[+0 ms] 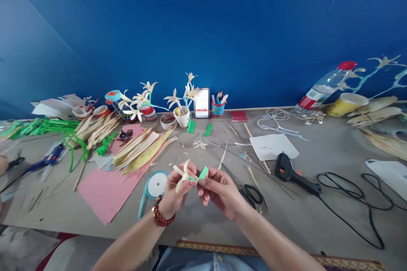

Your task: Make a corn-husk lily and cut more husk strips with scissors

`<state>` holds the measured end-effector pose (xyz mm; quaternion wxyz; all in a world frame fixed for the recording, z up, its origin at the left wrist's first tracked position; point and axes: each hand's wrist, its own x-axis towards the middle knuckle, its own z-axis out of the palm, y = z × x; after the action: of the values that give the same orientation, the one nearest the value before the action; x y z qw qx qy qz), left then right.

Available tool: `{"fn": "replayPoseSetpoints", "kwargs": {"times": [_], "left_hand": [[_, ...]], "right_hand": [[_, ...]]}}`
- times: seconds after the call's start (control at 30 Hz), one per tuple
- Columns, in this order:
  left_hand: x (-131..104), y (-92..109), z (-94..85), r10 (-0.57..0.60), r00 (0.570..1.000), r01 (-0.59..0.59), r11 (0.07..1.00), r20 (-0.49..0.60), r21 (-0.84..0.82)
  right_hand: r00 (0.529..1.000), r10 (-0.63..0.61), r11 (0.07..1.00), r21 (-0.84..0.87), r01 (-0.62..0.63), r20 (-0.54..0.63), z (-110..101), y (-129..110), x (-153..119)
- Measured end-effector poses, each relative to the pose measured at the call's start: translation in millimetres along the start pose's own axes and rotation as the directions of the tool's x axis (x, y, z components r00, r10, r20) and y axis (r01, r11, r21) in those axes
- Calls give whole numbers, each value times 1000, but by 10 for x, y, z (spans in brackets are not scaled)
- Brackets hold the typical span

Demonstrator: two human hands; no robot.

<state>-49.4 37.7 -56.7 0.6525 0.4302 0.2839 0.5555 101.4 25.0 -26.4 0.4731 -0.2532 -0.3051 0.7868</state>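
Note:
My left hand (173, 192), with a red bead bracelet at the wrist, pinches a small cream leaf flower (182, 173) above the table's front edge. My right hand (219, 190) meets it from the right and grips a strip of green tape (202, 173) that runs to the flower's base. A roll of light blue tape (156, 184) lies just left of my left hand. Black scissors (251, 194) rest on the table beside my right hand.
A black glue gun (294, 173) with its cable (356, 203) lies at the right. Pink paper (108, 186) and dried leaf strips (140, 150) lie at the left. Cups of finished flowers (182, 110), a plastic bottle (321, 89) and green wires (51, 129) line the back.

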Motion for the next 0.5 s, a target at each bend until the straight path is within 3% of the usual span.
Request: {"fn": "replayPoseSetpoints", "kwargs": {"times": [0.1, 0.17, 0.27, 0.37, 0.43, 0.5], "left_hand": [[26, 22, 53, 0, 1000, -1, 1000, -29, -29], [41, 48, 102, 11, 999, -12, 1000, -41, -25], [50, 87, 163, 47, 997, -46, 999, -54, 12], [47, 102, 191, 70, 994, -68, 997, -85, 23], [44, 96, 193, 79, 991, -75, 996, -108, 37], [41, 79, 183, 91, 988, -86, 995, -127, 45]], "right_hand": [[979, -180, 976, -145, 165, -100, 16, 47, -24], [931, -335, 891, -371, 263, -143, 24, 70, -58], [829, -552, 608, -721, 331, -85, 28, 76, -105], [758, -651, 381, -849, 365, 33, 34, 63, -117], [752, -657, 359, -854, 377, 56, 38, 57, -110], [779, -626, 433, -818, 379, 29, 40, 58, -101]]}}
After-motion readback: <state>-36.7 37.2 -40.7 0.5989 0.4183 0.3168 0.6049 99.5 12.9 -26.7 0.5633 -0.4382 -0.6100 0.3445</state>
